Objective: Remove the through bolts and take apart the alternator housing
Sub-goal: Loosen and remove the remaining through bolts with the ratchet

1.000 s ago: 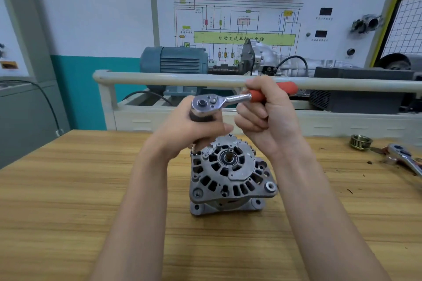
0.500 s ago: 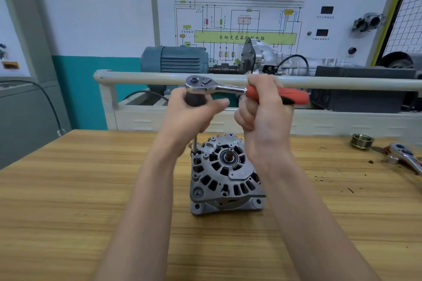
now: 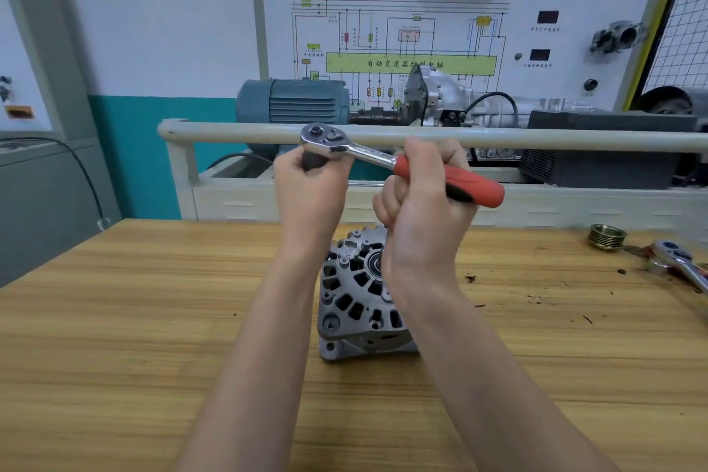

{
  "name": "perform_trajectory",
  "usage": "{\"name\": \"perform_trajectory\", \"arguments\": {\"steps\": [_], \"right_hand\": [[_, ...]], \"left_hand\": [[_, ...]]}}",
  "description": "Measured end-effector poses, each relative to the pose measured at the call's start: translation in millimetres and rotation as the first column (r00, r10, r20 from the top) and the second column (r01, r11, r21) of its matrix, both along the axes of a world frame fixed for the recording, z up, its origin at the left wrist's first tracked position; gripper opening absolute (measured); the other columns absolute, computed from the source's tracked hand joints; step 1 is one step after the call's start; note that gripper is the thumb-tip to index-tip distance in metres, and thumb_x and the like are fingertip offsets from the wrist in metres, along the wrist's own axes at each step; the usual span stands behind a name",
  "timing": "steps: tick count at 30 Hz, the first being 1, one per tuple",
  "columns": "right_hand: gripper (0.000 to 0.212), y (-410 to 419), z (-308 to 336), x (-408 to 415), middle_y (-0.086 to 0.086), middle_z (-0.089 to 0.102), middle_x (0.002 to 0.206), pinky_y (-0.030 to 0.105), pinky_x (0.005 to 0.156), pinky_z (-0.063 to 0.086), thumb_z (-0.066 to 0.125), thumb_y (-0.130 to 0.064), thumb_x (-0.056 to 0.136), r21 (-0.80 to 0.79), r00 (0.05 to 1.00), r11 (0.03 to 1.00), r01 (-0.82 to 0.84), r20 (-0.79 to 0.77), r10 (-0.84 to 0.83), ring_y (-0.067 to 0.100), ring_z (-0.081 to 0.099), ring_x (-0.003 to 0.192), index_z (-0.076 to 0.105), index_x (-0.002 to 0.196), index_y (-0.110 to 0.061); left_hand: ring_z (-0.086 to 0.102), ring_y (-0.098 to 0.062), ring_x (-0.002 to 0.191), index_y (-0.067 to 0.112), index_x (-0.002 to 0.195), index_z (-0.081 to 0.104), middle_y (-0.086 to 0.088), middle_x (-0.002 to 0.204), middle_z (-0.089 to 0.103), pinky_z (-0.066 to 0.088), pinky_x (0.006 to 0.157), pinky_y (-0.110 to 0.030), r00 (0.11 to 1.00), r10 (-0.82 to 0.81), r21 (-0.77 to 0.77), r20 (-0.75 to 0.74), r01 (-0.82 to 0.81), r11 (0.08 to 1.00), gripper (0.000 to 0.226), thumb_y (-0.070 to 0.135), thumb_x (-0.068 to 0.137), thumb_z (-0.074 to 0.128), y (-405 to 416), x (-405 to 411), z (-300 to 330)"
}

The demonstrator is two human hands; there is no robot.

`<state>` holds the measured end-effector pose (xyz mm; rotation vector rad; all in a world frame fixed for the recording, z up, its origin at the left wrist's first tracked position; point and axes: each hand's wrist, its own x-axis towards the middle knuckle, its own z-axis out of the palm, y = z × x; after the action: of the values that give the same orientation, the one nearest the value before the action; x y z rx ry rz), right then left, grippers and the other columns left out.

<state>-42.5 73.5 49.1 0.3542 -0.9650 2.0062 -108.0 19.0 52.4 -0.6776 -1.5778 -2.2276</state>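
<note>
The alternator [image 3: 360,299] is sitting on the wooden counter [image 3: 153,318], partly hidden behind the right wrist. Above it, at about 12 o'clock, both hands are holding a ratchet [image 3: 367,155] raised clear of the housing. The left hand [image 3: 310,195] is curling around the dark socket under the ratchet head; the right hand [image 3: 425,211] is gripping the red handle, fingers fully wrapped. Toward 3 o'clock a brass pulley [image 3: 607,236] is lying (beside a second ratchet [image 3: 680,264]) on the counter.
</note>
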Motion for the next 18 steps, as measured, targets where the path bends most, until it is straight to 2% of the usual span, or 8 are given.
{"name": "perform_trajectory", "arguments": {"steps": [2, 4, 7, 9, 11, 13, 16, 18], "right_hand": [[0.037, 6.8, 3.3, -0.3, -0.009, 0.029, 0.04, 0.016, 0.037, 0.018, 0.055, -0.003, 0.087, 0.012, 0.999, 1.0, -0.025, 0.032, 0.025, 0.006, 0.02, 0.033, 0.036, 0.058, -0.017], [0.04, 20.8, 9.6, -1.0, -0.01, 0.023, 0.038, 0.016, 0.036, 0.015, 0.05, -0.001, 0.09, 0.03, 0.985, 0.99, -0.136, 0.11, 0.132, 0.006, 0.016, 0.032, 0.03, 0.059, -0.017], [0.044, 39.3, 14.9, -3.4, -0.01, 0.018, 0.035, 0.016, 0.034, 0.012, 0.045, -0.005, 0.092, 0.054, 0.916, 0.932, -0.36, 0.21, 0.341, 0.005, 0.012, 0.03, 0.027, 0.055, -0.019], [0.043, 44.2, 15.0, -3.6, -0.01, 0.017, 0.035, 0.016, 0.033, 0.012, 0.044, -0.006, 0.093, 0.075, 0.886, 0.901, -0.428, 0.23, 0.402, 0.004, 0.012, 0.031, 0.024, 0.056, -0.019], [0.043, 42.6, 15.1, -3.5, -0.01, 0.017, 0.035, 0.015, 0.034, 0.011, 0.044, -0.006, 0.093, 0.058, 0.89, 0.905, -0.42, 0.222, 0.399, 0.004, 0.012, 0.031, 0.024, 0.056, -0.018], [0.045, 33.2, 12.2, -3.1, -0.01, 0.019, 0.035, 0.016, 0.035, 0.013, 0.046, -0.005, 0.092, 0.008, 0.938, 0.952, -0.307, 0.169, 0.301, 0.005, 0.013, 0.031, 0.031, 0.052, -0.019], [0.038, 6.5, 0.2, -1.9, -0.01, 0.027, 0.039, 0.016, 0.037, 0.019, 0.055, -0.005, 0.085, -0.019, 0.999, 0.999, -0.038, 0.035, 0.039, 0.006, 0.02, 0.033, 0.036, 0.056, -0.02], [0.035, -8.7, -8.0, -2.5, -0.006, 0.03, 0.043, 0.019, 0.041, 0.024, 0.056, -0.011, 0.083, -0.001, 0.996, 0.996, 0.091, -0.024, -0.091, 0.009, 0.025, 0.037, 0.039, 0.056, -0.025]], "left_hand": [[0.02, -0.014, 0.05, 0.014, 0.057, 0.036, -0.005, 0.053, 0.027, 0.017, 0.049, -0.026, 1.0, -0.003, -0.035, -0.006, 0.002, 0.999, 0.039, -0.001, 0.085, 0.059, -0.5, -1.6, -0.9], [0.024, -0.012, 0.041, 0.015, 0.055, 0.041, 0.001, 0.046, 0.032, 0.022, 0.043, -0.021, 0.987, -0.139, -0.163, -0.082, 0.124, 0.979, 0.037, 0.004, 0.081, 0.065, -10.6, -7.3, -3.4], [0.037, -0.017, 0.039, 0.023, 0.045, 0.05, 0.005, 0.041, 0.043, 0.031, 0.044, -0.021, 0.904, -0.375, -0.443, -0.208, 0.255, 0.86, 0.032, 0.021, 0.07, 0.07, -27.1, -9.6, -5.1], [0.035, -0.02, 0.036, 0.023, 0.042, 0.049, 0.004, 0.039, 0.04, 0.029, 0.044, -0.023, 0.874, -0.451, -0.499, -0.183, 0.313, 0.808, 0.034, 0.024, 0.068, 0.07, -31.0, -8.5, -6.0], [0.028, -0.015, 0.034, 0.023, 0.039, 0.045, 0.007, 0.038, 0.033, 0.025, 0.042, -0.02, 0.881, -0.447, -0.467, -0.156, 0.333, 0.819, 0.04, 0.014, 0.071, 0.069, -29.3, -7.9, -5.6], [0.023, -0.012, 0.036, 0.023, 0.041, 0.043, 0.008, 0.04, 0.03, 0.022, 0.042, -0.017, 0.925, -0.36, -0.367, -0.123, 0.295, 0.882, 0.04, 0.01, 0.073, 0.062, -23.4, -6.0, -3.4], [0.023, -0.011, 0.042, 0.005, 0.06, 0.048, -0.001, 0.048, 0.03, 0.022, 0.043, -0.02, 0.994, -0.091, -0.172, -0.054, 0.081, 0.982, 0.024, 0.001, 0.081, 0.06, -10.3, -4.9, -1.6], [0.021, -0.015, 0.05, 0.003, 0.068, 0.051, -0.004, 0.053, 0.028, 0.02, 0.049, -0.027, 0.999, 0.044, -0.074, -0.017, -0.045, 0.996, 0.017, -0.004, 0.082, 0.055, -2.9, -3.6, -0.8]]}}
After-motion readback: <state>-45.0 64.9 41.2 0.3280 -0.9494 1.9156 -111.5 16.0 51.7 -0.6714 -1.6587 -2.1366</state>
